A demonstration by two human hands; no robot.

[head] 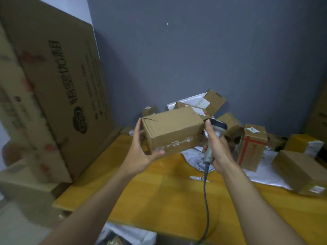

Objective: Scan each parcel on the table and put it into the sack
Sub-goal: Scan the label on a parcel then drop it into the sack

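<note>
One box (173, 133) was held up, at least seven more boxes (253, 145) lay on one worktop (159, 191), three white mailers (265, 167) among them, one scanner (215, 128), two grips showed, left grip (141, 152) and right grip (218, 147), two big cartons (62, 82) leaned at left.

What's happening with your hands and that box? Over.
Left grip holds box, above table. Right grip holds scanner, beside box's right end. Nothing blocking; other parcels wait behind.

Bare forearms (99, 200), left grip (139, 156), right grip (218, 147)
</note>
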